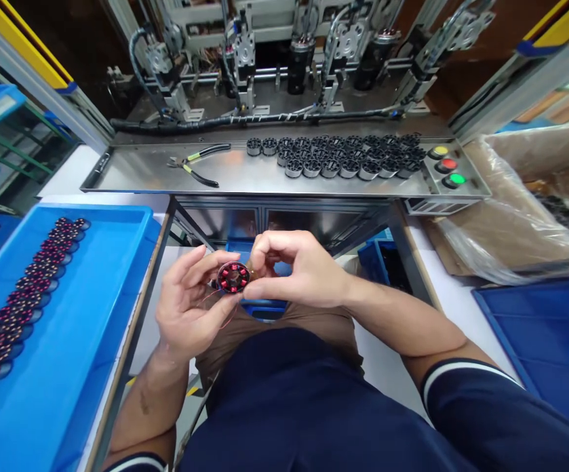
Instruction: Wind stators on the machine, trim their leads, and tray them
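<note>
A small round motor stator (234, 277) with red wire coils is held up in front of my lap, its coil side facing me. My left hand (185, 303) grips its left edge between thumb and fingers. My right hand (300, 270) is closed at its right edge, the thumb against the rim and the fingers curled behind. Whether those fingers also pinch a wire end is hidden. Thin reddish wire hangs in a loose loop below the stator, by my left thumb.
Ahead, a metal tray (139, 172) holds cutting pliers (196, 162), rows of black-and-silver stator cores (330, 168) and coloured push buttons (446, 165). Machinery stands behind it. At left, a blue bin (100, 314) carries rows of wound stators (33, 288). A plastic-lined carton (505, 196) is at right.
</note>
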`<state>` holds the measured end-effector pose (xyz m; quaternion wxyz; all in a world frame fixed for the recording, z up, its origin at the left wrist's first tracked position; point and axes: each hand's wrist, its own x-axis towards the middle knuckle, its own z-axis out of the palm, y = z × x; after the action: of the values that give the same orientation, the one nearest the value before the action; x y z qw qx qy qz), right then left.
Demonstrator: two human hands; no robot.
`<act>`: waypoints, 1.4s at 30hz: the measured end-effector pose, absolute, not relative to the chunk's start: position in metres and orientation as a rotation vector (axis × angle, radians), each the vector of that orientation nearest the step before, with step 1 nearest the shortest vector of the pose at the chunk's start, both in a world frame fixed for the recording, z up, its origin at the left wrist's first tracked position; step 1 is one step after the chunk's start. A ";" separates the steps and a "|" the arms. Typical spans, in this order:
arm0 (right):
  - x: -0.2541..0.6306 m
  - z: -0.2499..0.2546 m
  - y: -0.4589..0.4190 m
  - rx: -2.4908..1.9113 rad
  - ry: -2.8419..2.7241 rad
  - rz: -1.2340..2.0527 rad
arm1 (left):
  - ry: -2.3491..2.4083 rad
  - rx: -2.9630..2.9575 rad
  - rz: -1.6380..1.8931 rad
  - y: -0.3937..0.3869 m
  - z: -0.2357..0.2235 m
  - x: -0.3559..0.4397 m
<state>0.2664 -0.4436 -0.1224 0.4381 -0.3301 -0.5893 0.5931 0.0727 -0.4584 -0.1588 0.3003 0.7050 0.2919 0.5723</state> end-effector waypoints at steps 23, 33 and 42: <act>0.250 -0.161 -0.468 -0.866 -1.192 1.329 | 0.957 1.590 1.542 -0.459 -0.172 0.093; 0.233 -0.170 -0.469 -0.866 -1.037 1.385 | 0.995 1.792 1.628 -0.466 -0.167 0.091; 0.236 -0.165 -0.462 -0.766 -1.279 1.003 | 0.961 1.822 1.588 -0.465 -0.167 0.085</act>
<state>0.2355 -0.4621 -0.1646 0.6229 -0.3335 -0.5567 0.4369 0.0847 -0.4649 -0.1670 0.2670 0.6750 0.3561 0.5885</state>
